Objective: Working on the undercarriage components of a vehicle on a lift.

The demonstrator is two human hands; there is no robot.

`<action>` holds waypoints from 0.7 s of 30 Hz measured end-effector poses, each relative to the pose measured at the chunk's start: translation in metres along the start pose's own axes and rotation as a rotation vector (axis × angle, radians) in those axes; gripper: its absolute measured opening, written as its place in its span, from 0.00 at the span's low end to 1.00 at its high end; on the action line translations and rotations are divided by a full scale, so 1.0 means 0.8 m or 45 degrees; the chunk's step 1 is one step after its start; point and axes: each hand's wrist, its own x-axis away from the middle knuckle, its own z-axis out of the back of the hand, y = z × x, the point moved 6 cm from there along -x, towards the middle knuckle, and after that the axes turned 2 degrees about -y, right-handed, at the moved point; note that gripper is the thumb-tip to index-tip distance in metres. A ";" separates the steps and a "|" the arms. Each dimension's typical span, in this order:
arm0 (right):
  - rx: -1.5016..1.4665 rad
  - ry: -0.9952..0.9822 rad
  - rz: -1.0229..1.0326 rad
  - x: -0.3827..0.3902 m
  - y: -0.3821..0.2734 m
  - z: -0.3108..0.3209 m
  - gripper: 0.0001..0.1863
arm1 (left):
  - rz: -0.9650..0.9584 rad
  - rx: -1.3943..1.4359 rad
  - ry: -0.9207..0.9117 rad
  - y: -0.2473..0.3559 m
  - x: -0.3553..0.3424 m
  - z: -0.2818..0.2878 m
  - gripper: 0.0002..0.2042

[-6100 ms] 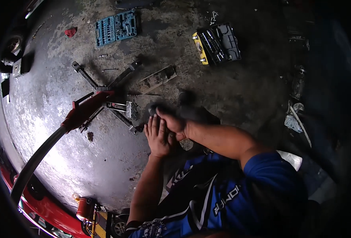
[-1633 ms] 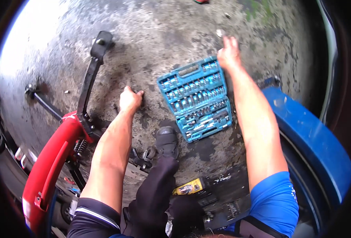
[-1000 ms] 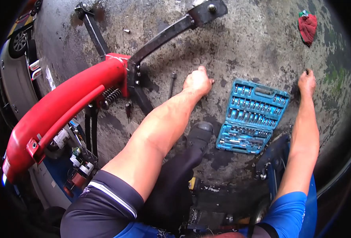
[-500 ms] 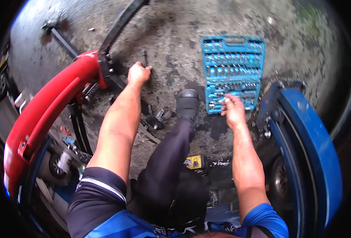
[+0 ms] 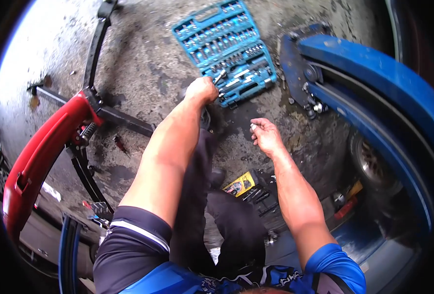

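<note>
My left hand (image 5: 202, 91) is closed around a slim metal tool that looks like a ratchet (image 5: 220, 77), its silver end sticking up past the fingers. It hovers at the near left edge of an opened teal socket set case (image 5: 235, 101). Rows of sockets and bits fill both halves of the case. Below and to the right of the case, my right hand (image 5: 266, 138) is held over the floor. Its thumb and fingertips are pinched together, and whatever lies between them is too small to make out.
A red curved lift arm (image 5: 45, 152) with black legs (image 5: 95, 59) stands at left. At right rises a blue machine arm (image 5: 369, 61), with a wheel (image 5: 373, 159) below it. A yellow-labelled tool box (image 5: 241, 184) lies near my legs.
My view has turned, so the case now sits tilted and higher up. My left hand has come from the floor by the red arm to the case with the tool; my right hand has left the case.
</note>
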 end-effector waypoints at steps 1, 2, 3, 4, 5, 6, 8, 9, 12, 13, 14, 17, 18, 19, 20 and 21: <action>-0.037 0.016 -0.017 0.018 0.013 0.007 0.15 | -0.012 -0.051 -0.021 0.015 0.003 -0.016 0.17; -0.070 0.018 0.007 0.033 0.024 0.012 0.15 | -0.042 -0.091 -0.019 0.028 0.006 -0.029 0.16; -0.117 0.035 -0.017 0.048 0.048 0.019 0.15 | -0.056 -0.132 -0.054 0.036 0.009 -0.048 0.16; -0.135 0.027 0.019 0.061 0.067 0.025 0.15 | -0.076 -0.163 -0.041 0.041 0.013 -0.067 0.16; -0.158 0.025 0.045 0.072 0.093 0.031 0.15 | -0.099 -0.197 -0.040 0.047 0.025 -0.097 0.17; -0.297 0.140 0.009 0.086 0.152 0.064 0.15 | -0.233 -0.230 -0.220 0.104 0.054 -0.145 0.18; -0.711 0.281 -0.030 0.096 0.230 0.076 0.13 | -0.301 -0.183 -0.353 0.125 0.105 -0.225 0.19; -0.967 0.362 -0.071 0.106 0.267 0.079 0.12 | -0.356 -0.188 -0.432 0.137 0.133 -0.269 0.20; -1.164 0.546 -0.172 0.157 0.393 0.084 0.11 | -0.329 -0.323 -0.619 0.140 0.225 -0.413 0.20; -1.183 0.599 -0.198 0.172 0.428 0.082 0.11 | -0.296 -0.371 -0.677 0.133 0.251 -0.451 0.20; -1.181 0.634 -0.241 0.199 0.467 0.079 0.12 | -0.300 -0.428 -0.739 0.114 0.275 -0.498 0.20; -1.365 0.744 -0.351 0.270 0.586 0.073 0.11 | -0.222 -0.552 -0.875 0.067 0.336 -0.614 0.20; -1.395 0.789 -0.377 0.300 0.629 0.073 0.11 | -0.241 -0.607 -0.941 0.068 0.364 -0.645 0.20; -1.363 0.828 -0.428 0.324 0.665 0.068 0.11 | -0.248 -0.666 -0.986 0.066 0.380 -0.669 0.20; -1.382 0.861 -0.482 0.347 0.700 0.063 0.11 | -0.126 -0.714 -0.982 0.063 0.392 -0.696 0.19; -1.402 0.881 -0.534 0.368 0.727 0.056 0.11 | -0.140 -0.749 -1.001 0.072 0.405 -0.722 0.19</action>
